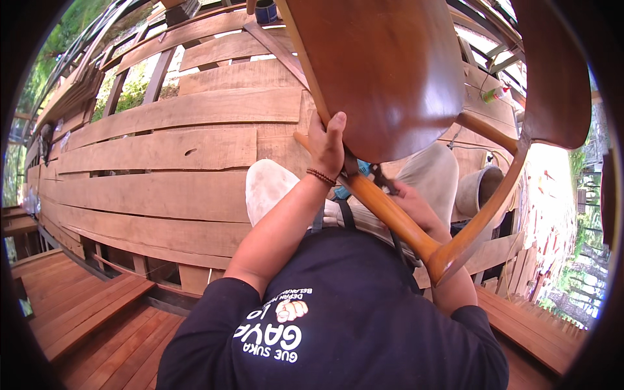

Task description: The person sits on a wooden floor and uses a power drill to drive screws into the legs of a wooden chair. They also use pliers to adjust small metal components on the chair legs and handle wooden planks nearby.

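While the wooden chair [390, 78] lies tipped over the person's lap, seat underside facing up toward the camera, the left hand [327, 146] is clamped on the rim of the seat, thumb on the glossy panel and fingers curled over the edge. The right hand [416, 208] sits lower, partly hidden behind a rounded chair leg [390, 218] that runs diagonally across the lap; it seems to close around a small tool with a blue handle [361, 170] near the joint under the seat, though what exactly the fingers pinch cannot be told.

Doing this work well probably depends on the left hand keeping the seat from rocking, since the chair rests only on the knees in pale trousers [273, 188] and has no worktop beneath it. Pressing the seat rim down toward the thigh would likely steady the joint. The right hand would do best with short, controlled strokes close to the joint, wrist kept low, so the tool does not skid onto the finished surface of the seat. A slip seems the main risk, as the varnish looks smooth and marks easily.

Behind the chair stands a wall of rough planks [169, 156], and a reddish plank floor [84, 305] lies at lower left.
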Demonstrator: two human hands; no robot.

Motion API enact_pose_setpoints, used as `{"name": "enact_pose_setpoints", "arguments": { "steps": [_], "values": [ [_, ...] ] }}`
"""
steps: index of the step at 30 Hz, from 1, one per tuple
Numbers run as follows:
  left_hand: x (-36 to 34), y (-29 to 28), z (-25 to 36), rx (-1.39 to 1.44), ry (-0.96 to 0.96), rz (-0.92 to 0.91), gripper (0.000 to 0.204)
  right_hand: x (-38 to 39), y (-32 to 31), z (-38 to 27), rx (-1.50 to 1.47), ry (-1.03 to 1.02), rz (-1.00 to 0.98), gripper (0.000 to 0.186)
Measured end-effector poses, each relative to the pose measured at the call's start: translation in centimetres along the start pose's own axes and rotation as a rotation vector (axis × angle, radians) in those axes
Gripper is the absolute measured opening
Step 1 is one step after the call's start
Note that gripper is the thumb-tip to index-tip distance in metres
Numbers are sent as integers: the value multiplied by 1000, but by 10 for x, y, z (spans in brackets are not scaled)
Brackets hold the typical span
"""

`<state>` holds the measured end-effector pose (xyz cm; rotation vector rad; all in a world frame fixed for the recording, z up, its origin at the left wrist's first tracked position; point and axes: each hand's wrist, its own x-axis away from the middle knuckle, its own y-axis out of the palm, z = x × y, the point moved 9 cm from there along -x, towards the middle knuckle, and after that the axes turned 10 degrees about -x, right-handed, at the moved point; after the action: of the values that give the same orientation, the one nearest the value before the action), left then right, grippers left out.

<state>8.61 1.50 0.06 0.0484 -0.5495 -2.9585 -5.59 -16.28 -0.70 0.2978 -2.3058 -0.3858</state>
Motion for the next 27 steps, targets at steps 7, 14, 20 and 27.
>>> {"name": "enact_pose_setpoints", "arguments": {
  "steps": [7, 14, 20, 27],
  "values": [
    [-49, -1, -2, 81, -59, -113, 50, -13, -38, -2, -143, -238, 74, 47],
    [-88, 21, 13, 388, -306, -391, 61, -34, -24, -10, -288, -181, 103, 50],
    [-166, -21, 0, 102, -316, -52, 55, -34, -28, -10, -235, -242, 94, 51],
    [-214, -53, -5, 106, -328, -5, 62, -40, -25, -14, -241, -216, 71, 58]
  ]
}}
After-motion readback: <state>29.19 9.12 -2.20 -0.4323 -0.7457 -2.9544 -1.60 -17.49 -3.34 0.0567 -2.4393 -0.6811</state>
